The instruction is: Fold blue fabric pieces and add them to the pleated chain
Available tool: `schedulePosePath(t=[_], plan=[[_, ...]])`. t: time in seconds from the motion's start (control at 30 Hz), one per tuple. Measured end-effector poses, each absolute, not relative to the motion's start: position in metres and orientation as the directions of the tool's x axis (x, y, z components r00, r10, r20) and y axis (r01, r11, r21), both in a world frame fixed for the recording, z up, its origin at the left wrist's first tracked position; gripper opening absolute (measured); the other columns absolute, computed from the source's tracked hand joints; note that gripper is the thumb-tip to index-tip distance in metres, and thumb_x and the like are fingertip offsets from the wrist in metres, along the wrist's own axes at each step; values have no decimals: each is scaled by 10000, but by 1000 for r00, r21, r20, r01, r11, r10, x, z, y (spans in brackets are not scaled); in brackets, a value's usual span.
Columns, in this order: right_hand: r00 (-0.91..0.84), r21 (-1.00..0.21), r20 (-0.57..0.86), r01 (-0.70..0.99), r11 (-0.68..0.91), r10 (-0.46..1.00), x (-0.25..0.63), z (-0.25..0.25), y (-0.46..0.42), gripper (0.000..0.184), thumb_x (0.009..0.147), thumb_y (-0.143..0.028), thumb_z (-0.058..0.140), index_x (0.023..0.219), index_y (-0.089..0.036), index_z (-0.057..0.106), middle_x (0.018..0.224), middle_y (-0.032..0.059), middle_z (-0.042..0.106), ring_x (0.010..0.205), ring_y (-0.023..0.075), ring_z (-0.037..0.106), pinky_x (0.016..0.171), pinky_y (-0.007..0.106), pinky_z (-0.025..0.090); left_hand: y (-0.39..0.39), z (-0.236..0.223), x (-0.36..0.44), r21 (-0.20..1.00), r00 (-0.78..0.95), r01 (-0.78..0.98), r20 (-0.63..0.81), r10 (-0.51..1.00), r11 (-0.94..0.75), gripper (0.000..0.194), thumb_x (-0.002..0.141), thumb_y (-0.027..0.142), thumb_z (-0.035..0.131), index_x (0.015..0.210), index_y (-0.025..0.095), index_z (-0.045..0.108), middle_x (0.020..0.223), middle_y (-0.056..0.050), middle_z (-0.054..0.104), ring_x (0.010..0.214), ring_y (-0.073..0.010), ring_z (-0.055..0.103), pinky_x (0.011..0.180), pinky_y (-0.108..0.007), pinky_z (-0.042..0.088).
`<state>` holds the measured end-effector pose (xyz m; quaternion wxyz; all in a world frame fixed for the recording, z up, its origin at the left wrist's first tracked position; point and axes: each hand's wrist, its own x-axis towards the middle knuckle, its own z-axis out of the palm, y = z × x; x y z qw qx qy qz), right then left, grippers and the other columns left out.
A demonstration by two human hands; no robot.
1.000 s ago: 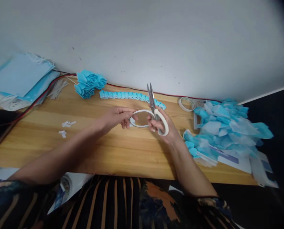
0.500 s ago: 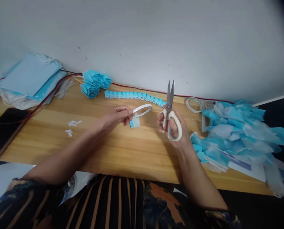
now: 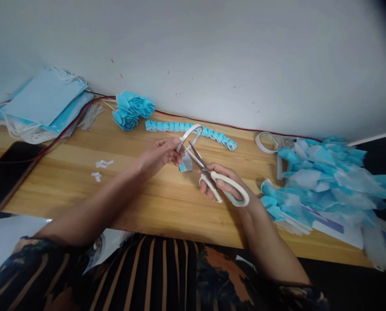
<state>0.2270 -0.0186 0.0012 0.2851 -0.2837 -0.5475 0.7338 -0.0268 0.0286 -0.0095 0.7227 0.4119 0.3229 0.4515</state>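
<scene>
My left hand (image 3: 169, 152) pinches a thin roll of white tape (image 3: 194, 127) between thumb and fingers. Just under the roll, beside those fingers, shows a small blue and white piece of sheet (image 3: 186, 163); whether it is held or lies on the table I cannot tell. In my right hand (image 3: 223, 178) is a pair of scissors (image 3: 208, 172) with cream handles. Their blades are slightly parted and point up and left, reaching the tape by my left fingertips. Behind the hands lies a folded blue strip (image 3: 225, 140).
Blue flowers (image 3: 132, 108), a stack of blue sheets (image 3: 45, 99) and a phone (image 3: 9, 172) are at left, near white scraps (image 3: 101, 164). Another tape roll (image 3: 267, 142) and a heap of blue and white petals (image 3: 325, 177) lie right. A red-black cable (image 3: 205, 121) runs along the wall.
The scissors have swung from pointing upward to pointing left, and their blades have come to the tape roll. The roll has tilted more upright in my left hand.
</scene>
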Motion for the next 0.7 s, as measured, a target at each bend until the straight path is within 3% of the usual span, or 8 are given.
schedulePosePath(t=[0.7], plan=[[-688, -954, -19, -205, -219, 725, 225, -6, -18, 457, 936, -537, 709, 1225, -191, 639, 871, 25, 711, 545, 62, 590, 456, 160, 464, 25, -19, -27, 901, 555, -337, -46, 831, 274, 412, 856, 531, 794, 874, 124, 734, 882, -97, 762, 750, -156, 711, 702, -274, 575]])
